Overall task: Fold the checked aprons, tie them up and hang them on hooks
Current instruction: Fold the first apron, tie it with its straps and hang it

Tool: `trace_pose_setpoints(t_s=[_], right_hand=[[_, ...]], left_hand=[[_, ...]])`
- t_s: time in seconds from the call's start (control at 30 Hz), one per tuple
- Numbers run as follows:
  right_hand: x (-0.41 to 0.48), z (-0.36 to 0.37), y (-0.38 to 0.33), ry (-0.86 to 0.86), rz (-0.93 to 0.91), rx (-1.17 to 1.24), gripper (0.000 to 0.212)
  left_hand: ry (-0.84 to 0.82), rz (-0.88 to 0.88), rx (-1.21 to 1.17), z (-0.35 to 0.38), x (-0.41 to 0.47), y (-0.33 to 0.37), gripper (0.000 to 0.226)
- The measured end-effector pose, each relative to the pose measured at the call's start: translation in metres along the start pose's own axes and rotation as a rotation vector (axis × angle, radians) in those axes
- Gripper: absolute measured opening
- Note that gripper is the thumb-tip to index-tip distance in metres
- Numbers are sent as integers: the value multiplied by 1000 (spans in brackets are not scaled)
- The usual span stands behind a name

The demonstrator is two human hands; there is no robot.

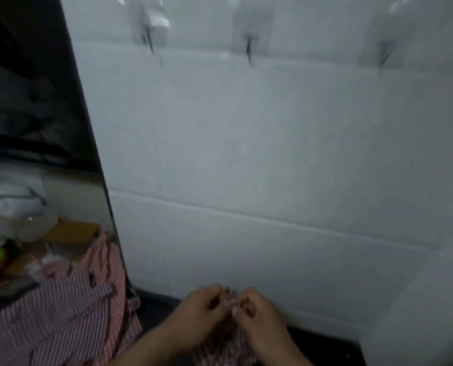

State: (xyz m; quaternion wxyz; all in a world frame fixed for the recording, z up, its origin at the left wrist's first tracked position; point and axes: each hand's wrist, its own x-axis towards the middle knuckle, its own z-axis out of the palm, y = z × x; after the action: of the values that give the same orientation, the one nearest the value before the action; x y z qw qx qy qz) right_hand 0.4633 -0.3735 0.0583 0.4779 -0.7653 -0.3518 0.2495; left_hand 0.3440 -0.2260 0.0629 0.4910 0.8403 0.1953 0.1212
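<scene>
Head view, blurry frame. Red-and-white checked cloth apron (pixel 224 342) is bunched into a small bundle low in the middle, over the dark countertop (pixel 156 305) at the foot of the white tiled wall (pixel 273 167). Left hand (pixel 201 311) and right hand (pixel 259 319) sit close together on top of the bundle. Both have their fingers curled and pinch a bit of fabric between them. It looks like a tie or strap end, but it is too blurred to be sure.

A second checked apron (pixel 61 320) lies loose and spread out to the left, beside blurred clutter I can't make out. Three metal wall hooks (pixel 249 50) are high on the wall, well apart from the hands, and nothing is hanging on them.

Handling, judged:
- The cloth is thin, soft and light, with no stiffness, so the bundle will spring open if let go.
- The fabric is not slippery or fragile, though a thin strap can slide out of a loose knot.
- Best to keep one hand clamped round the folded body and pull the strap ends with the fingertips.
- For hanging, take it by the tied loop, not the bulk.
</scene>
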Motion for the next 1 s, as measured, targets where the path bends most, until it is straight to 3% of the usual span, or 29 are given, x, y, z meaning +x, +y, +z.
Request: trace_pose_setpoints(t_s=[0.23, 0.37, 0.77, 0.9, 1.0], right_hand=[[34, -44, -109, 67, -165, 36, 23], [42, -61, -162, 85, -272, 14, 20], [79, -11, -342, 337, -593, -55, 16], [108, -2, -392, 474, -610, -68, 17], [127, -5, -419, 554, -615, -124, 17]], left_hand=[[276, 27, -51, -60, 8, 104, 16], [383, 135, -76, -95, 20, 138, 18], [554, 377, -242, -255, 30, 188, 10], [667, 439, -173, -312, 60, 212, 14], [636, 493, -112, -339, 79, 231, 16]])
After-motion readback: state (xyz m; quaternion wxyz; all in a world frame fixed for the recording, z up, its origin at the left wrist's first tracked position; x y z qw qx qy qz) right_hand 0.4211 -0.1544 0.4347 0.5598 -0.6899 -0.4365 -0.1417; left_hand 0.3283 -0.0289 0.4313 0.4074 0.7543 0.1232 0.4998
